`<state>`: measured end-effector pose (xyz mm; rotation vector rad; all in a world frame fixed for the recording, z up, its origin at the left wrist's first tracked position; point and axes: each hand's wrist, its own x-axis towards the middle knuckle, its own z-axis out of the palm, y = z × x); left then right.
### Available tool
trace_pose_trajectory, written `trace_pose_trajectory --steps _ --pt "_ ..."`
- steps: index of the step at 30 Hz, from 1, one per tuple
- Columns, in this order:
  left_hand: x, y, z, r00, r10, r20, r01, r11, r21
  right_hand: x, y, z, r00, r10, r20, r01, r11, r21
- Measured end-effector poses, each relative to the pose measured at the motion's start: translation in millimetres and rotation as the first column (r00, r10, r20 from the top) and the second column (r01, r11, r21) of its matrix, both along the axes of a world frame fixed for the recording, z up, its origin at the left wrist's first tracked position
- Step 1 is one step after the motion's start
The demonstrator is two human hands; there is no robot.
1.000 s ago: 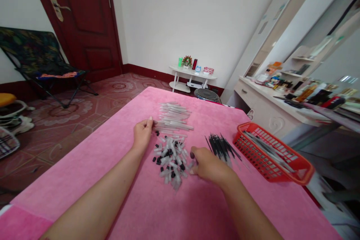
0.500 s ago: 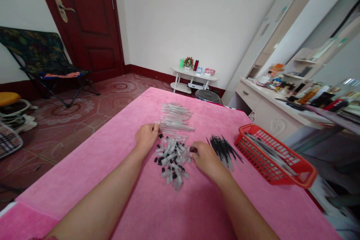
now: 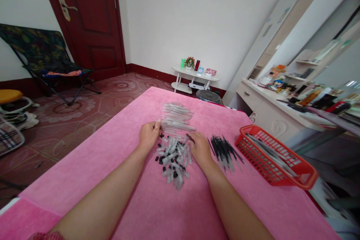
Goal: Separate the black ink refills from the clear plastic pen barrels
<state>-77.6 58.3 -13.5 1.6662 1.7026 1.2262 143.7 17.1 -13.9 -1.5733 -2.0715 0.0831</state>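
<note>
My left hand (image 3: 149, 135) is closed in a pinch at the left end of a pile of slim translucent tubes (image 3: 177, 117). What its fingertips hold, if anything, is too small to make out. At the right edge of a heap of short clear caps (image 3: 171, 153), my right hand (image 3: 201, 148) has its thumb and fingers closed on a small dark slender piece (image 3: 189, 137). Small black plugs (image 3: 160, 160) lie scattered among the caps. To the right of that hand rests a bunch of black pointed sticks (image 3: 223, 149) with clear ends.
A red plastic basket (image 3: 277, 157) holding long grey slender pieces stands at the right edge of the pink-covered table (image 3: 112, 187). Beyond it, a dresser (image 3: 270, 101) carries bottles. A folding chair (image 3: 53, 60) and a low white stand (image 3: 181, 87) are farther off.
My right hand has moved forward, away from me, along the caps' right side toward the tubes, with the dark piece in its fingers. My left hand stays by the tube ends.
</note>
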Motion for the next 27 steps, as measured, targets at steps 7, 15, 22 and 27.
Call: trace_pose_trajectory --steps 7,15,22,27 --pt "9.3 -6.2 6.0 0.96 -0.188 0.207 0.155 0.974 0.163 8.9 -7.5 15.7 0.986 -0.082 -0.143 0.092 0.993 0.068" --pt "27.6 -19.1 18.3 0.732 -0.5 0.463 0.464 0.863 0.198 -12.9 -28.4 38.2 0.949 0.09 -0.303 -0.042 0.986 0.162" --pt "25.2 -14.1 11.9 0.418 -0.293 0.86 0.408 0.906 0.111 28.0 -20.6 56.5 0.977 -0.153 -0.15 0.158 0.987 0.022" --pt "20.4 -6.9 8.5 0.303 -0.176 0.937 0.311 0.947 0.078 63.6 -17.7 57.5 0.88 -0.374 0.291 0.444 0.867 -0.227"
